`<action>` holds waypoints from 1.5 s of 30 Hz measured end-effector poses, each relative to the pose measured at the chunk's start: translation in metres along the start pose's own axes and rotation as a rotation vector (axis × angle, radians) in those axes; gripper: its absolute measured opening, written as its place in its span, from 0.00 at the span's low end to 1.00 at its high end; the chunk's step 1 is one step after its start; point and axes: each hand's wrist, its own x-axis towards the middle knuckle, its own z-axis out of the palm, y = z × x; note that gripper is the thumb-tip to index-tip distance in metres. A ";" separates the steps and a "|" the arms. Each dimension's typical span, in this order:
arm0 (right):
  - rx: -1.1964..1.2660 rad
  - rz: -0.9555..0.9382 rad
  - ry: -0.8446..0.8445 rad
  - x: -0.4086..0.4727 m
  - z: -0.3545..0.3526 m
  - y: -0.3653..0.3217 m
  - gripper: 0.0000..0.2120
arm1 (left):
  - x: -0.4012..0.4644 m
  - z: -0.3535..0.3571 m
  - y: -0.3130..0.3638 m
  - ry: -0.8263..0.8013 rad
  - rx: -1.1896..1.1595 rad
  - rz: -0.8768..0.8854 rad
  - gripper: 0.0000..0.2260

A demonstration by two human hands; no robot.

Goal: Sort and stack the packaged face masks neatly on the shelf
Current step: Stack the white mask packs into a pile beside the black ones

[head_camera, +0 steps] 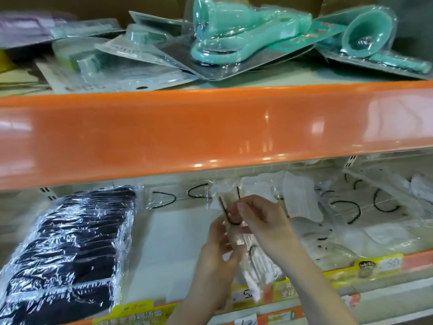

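I hold a bundle of clear-wrapped white face masks with black ear loops [251,259] on edge above the lower shelf [171,233]. My left hand [219,252] grips the bundle from the left side. My right hand [262,221] pinches its upper end from the right. On the shelf's left lies a neat stack of black masks in clear wrap [68,252]. Behind my hands stand more white mask packets [187,198]. A loose heap of white mask packets [346,214] fills the right side.
The orange front lip of the upper shelf [210,127] juts out just above my hands. Teal blister-packed items [234,38] lie jumbled on that upper shelf. Yellow price tags [375,266] run along the lower shelf's front edge.
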 end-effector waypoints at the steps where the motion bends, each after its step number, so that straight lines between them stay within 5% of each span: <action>1: -0.010 -0.038 -0.018 -0.002 0.003 -0.001 0.09 | 0.002 -0.003 0.001 0.074 -0.040 0.002 0.19; 3: -0.036 -0.082 -0.006 -0.004 0.008 0.000 0.10 | 0.005 -0.012 0.006 0.176 -0.126 -0.014 0.11; 7: -0.236 -0.092 0.120 -0.003 0.008 0.015 0.10 | 0.007 -0.033 0.011 0.289 -0.200 -0.121 0.10; 12: -0.303 0.163 0.013 0.003 0.007 0.029 0.23 | 0.009 -0.050 0.005 0.310 -0.201 -0.185 0.07; 16: -0.199 0.243 -0.095 0.003 0.014 0.042 0.06 | 0.008 -0.052 0.001 0.402 -0.177 -0.187 0.07; 23: -0.429 0.157 -0.197 0.003 0.026 0.047 0.05 | 0.009 -0.056 -0.005 0.521 -0.286 -0.248 0.04; 26: -0.710 0.076 -0.240 0.011 0.026 0.045 0.04 | 0.012 -0.065 0.001 0.610 -0.148 -0.117 0.09; 29: -0.858 0.027 -0.251 0.018 0.026 0.037 0.08 | 0.016 -0.080 -0.005 0.678 0.230 0.011 0.18; 32: -1.011 -0.072 -0.241 0.025 0.031 0.030 0.10 | 0.019 -0.096 -0.017 0.525 0.616 0.170 0.16; 37: -1.083 -0.286 -0.185 0.046 0.051 0.015 0.10 | 0.024 -0.099 -0.031 0.219 0.906 0.491 0.14; 45: -1.180 -0.271 -0.296 0.110 0.088 0.030 0.07 | 0.052 -0.096 -0.046 -0.061 1.144 0.268 0.16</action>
